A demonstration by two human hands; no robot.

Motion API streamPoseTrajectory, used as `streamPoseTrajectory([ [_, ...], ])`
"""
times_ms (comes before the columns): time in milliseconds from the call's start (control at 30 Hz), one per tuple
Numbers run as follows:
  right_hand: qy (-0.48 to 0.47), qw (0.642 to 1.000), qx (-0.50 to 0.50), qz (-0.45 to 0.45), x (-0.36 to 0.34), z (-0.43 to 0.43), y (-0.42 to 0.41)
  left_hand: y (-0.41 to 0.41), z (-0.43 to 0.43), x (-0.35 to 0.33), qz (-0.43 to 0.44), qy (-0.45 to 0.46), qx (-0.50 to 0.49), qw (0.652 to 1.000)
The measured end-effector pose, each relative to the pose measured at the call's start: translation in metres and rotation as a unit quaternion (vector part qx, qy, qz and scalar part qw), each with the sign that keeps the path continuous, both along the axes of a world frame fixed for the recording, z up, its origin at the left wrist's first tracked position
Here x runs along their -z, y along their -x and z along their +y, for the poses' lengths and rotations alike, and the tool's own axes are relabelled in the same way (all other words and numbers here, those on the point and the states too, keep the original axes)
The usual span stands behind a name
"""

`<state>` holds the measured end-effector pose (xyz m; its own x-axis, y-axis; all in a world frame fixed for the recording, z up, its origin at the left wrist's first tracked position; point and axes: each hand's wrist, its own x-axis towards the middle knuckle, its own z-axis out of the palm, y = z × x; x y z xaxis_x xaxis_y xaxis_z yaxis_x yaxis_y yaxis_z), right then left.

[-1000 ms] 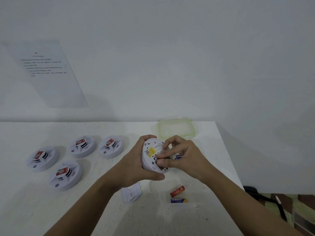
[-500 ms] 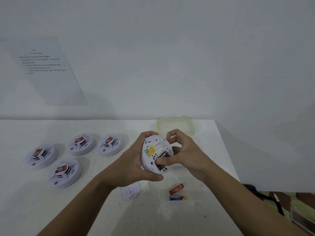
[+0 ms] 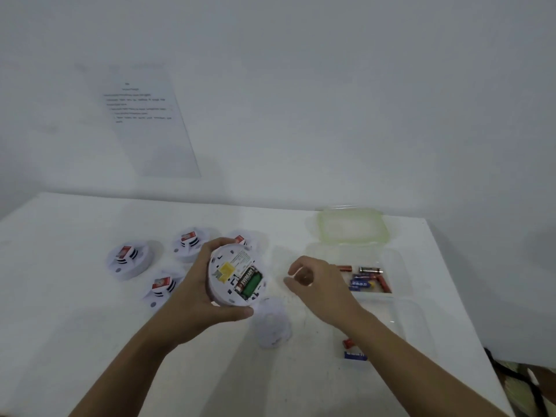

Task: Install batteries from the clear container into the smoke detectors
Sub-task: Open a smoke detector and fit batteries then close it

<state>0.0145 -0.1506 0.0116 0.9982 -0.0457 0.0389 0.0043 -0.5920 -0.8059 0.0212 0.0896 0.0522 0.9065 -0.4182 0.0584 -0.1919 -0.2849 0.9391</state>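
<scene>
HEAD VIEW: At centre frame, a person's left hand [image 3: 195,296] grips a white smoke detector [image 3: 231,266] with its back turned up. One red-and-black battery [image 3: 246,276] sits in the open compartment, and the green slot [image 3: 252,286] shows beside it. The right hand [image 3: 319,284], just right of centre, hovers apart from the detector, its fingers loosely curled and nothing visible in them. To the right of that hand, the clear container [image 3: 401,266] stands on the white table [image 3: 75,296] holding several loose batteries [image 3: 368,278] — its green-rimmed lid [image 3: 352,227] lies just behind. Two more batteries [image 3: 355,355], one red and one blue, lie at lower right beside the forearm. Four other detectors [image 3: 129,260] rest left of centre, one partly hidden behind the held unit. A blurred white piece [image 3: 272,325] lies just below the held detector. A printed sheet [image 3: 144,121] hangs on the wall, upper left.
</scene>
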Motion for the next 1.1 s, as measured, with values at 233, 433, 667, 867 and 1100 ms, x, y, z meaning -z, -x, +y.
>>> streamPoseTrajectory([
  [233,0.290,0.952,-0.092,0.038,0.016,0.039,-0.004,-0.006,0.033,0.005,0.013,-0.016,-0.012,1.000],
  [433,0.323,0.930,-0.111,0.137,0.029,0.049,-0.008,-0.015,0.041,0.009,0.028,-0.005,0.010,1.000],
  [667,0.255,0.950,-0.082,0.160,0.035,0.059,-0.009,-0.024,0.039,0.009,0.016,-0.018,0.023,0.999],
  [867,0.263,0.940,-0.098,0.195,0.028,0.053,-0.023,-0.028,0.035,0.010,0.018,-0.003,0.033,0.999],
  [1100,0.018,0.999,0.010,0.036,0.008,0.041,-0.011,-0.029,0.030,0.011,0.012,-0.008,0.019,1.000],
])
